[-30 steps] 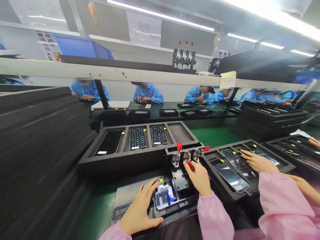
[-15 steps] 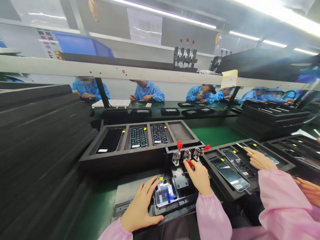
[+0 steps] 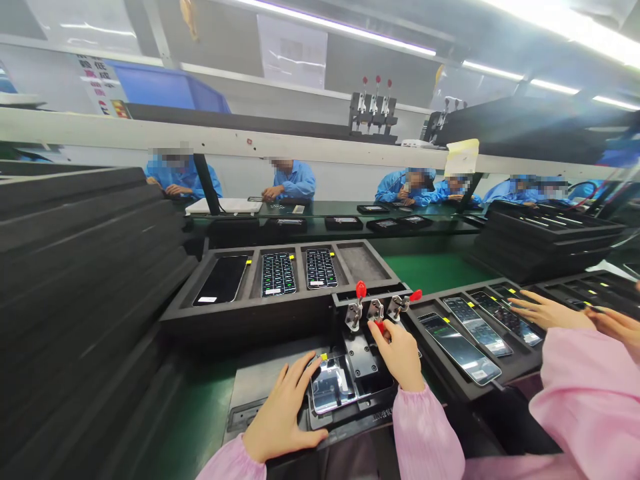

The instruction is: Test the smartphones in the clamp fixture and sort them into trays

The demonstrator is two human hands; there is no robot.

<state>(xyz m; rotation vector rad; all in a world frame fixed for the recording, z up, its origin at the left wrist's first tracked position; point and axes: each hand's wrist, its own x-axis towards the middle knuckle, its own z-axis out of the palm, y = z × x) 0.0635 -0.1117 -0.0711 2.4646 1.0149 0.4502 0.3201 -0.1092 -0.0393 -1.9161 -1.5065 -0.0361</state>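
Green worktop [image 3: 213,400]: my right hand [image 3: 401,355], fingers curled, pinches a red clamp handle [image 3: 381,327]; my open left hand [image 3: 283,410], gripping nothing, best steadies the glossy rectangular phone [image 3: 330,387] lightly.

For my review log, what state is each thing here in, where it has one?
Fixture phone: flat, partly under metal plate
Left toggle clamp: handle upright
Middle toggle clamp: handle low, gripped
Right toggle clamp: handle tilted right
Left hand: spread, at fixture phone's edge
Right hand: closed on middle clamp
Left tray: holding three phones
First phone: screen dark
Second phone: lit
Third phone: lit
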